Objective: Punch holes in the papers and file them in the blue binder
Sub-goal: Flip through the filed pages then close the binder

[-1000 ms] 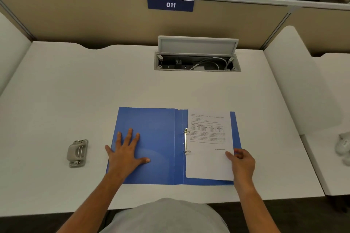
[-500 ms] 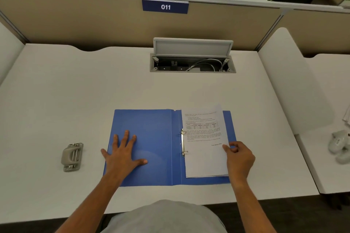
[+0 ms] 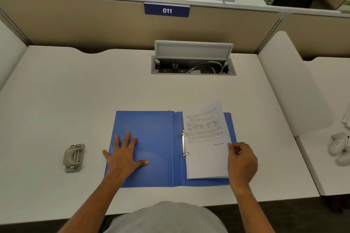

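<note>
The blue binder lies open and flat near the front edge of the white desk. Its metal rings stand beside the spine. A thin stack of printed papers rests on the right cover, its left edge at the rings and its far right corner lifted and tilted. My right hand pinches the papers' right edge between thumb and fingers. Spread flat, my left hand presses on the left cover. A grey hole punch sits on the desk, left of the binder.
An open cable hatch with wires is set into the desk behind the binder. A beige partition closes the back. A white divider panel stands at the right, with white objects on the neighbouring desk.
My right hand slid up the papers' right edge and lifted it, so the far corner now rises and tilts off the cover. My left hand stayed flat on the left cover.
</note>
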{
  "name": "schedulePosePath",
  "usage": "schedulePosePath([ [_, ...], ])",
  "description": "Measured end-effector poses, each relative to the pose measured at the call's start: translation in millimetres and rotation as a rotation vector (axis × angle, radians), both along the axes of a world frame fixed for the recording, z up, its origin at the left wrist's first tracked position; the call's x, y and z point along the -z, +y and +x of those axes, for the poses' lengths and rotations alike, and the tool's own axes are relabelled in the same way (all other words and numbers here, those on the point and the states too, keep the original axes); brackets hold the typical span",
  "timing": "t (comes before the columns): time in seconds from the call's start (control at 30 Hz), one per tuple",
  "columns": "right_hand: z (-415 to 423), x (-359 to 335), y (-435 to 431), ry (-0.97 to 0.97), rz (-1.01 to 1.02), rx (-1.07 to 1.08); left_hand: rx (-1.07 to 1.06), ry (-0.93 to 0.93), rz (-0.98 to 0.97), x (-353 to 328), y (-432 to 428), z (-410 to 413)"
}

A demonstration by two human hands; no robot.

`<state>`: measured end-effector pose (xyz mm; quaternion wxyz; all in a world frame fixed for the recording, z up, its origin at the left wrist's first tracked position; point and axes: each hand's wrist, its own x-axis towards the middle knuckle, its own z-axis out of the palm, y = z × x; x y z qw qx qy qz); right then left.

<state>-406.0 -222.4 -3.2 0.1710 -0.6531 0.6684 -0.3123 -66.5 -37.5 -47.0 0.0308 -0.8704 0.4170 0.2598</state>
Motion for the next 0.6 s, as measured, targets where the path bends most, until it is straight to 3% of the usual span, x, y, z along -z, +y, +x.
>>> schedulePosePath([
  [0.33, -3, 2, 6, -0.05, 0.118, -0.046, 0.002, -0.007, -0.001, 3, 0, 0],
  [0.6, 6, -20, 13, 0.096, 0.002, -0.002, -0.005, -0.001, -0.014, 7, 1, 1],
])
